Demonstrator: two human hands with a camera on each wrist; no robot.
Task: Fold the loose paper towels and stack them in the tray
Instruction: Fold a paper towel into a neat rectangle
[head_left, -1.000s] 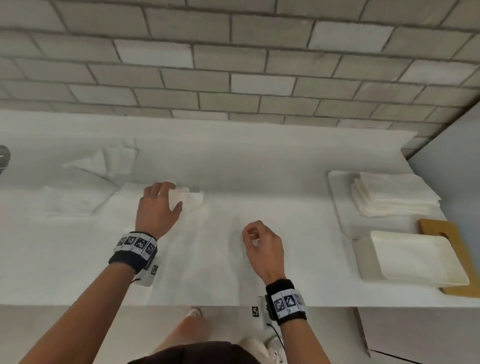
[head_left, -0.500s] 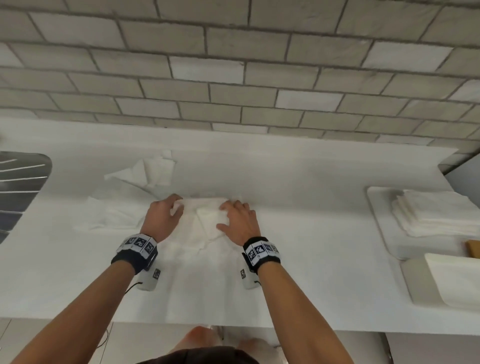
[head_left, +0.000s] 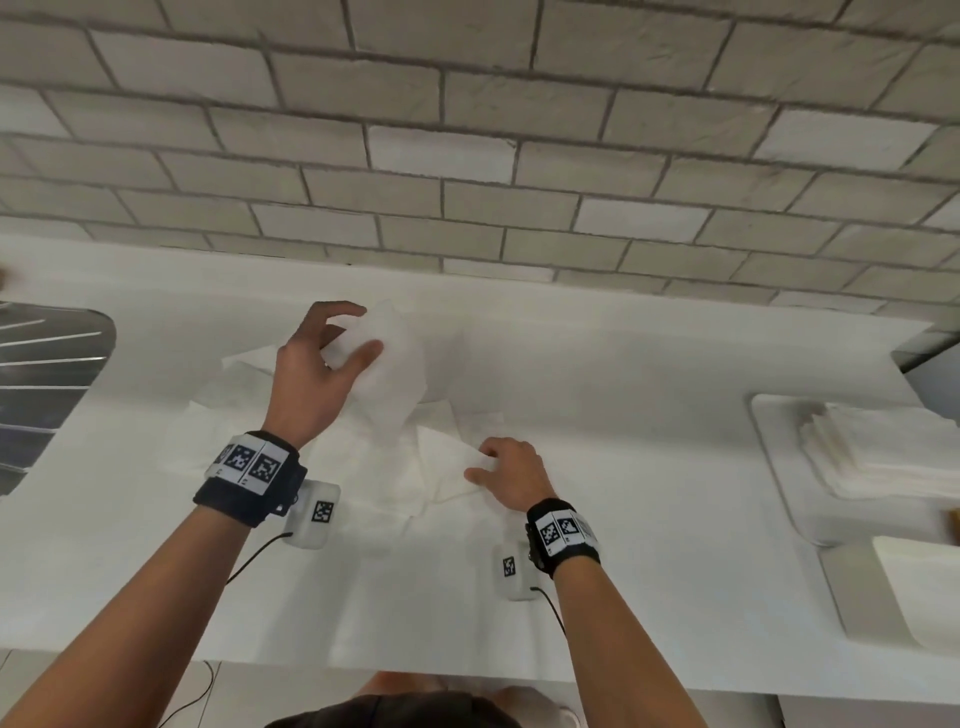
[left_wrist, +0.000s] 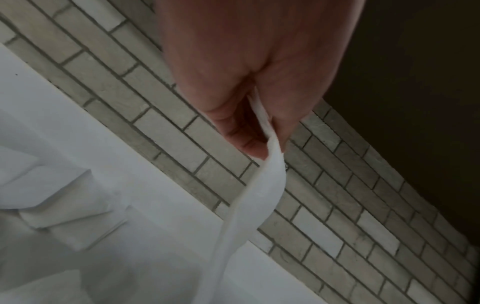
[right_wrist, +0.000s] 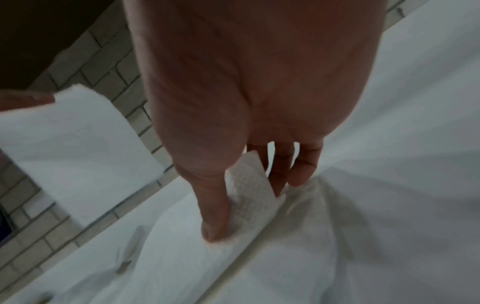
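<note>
Your left hand (head_left: 311, 374) fingers pinch a thin white paper towel (head_left: 389, 358), lifted above the white table (head_left: 623, 405); right hand (head_left: 511, 475) pinches its lower corner. Risk: opposing pull tears it, or drags neighbouring loose sheets (head_left: 228, 410).

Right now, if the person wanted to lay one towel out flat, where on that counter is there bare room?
Bare counter lies between the right hand and the tray, and along the front edge. It is crowded around the left hand, where loose paper towels pile up beside the sink.
</note>
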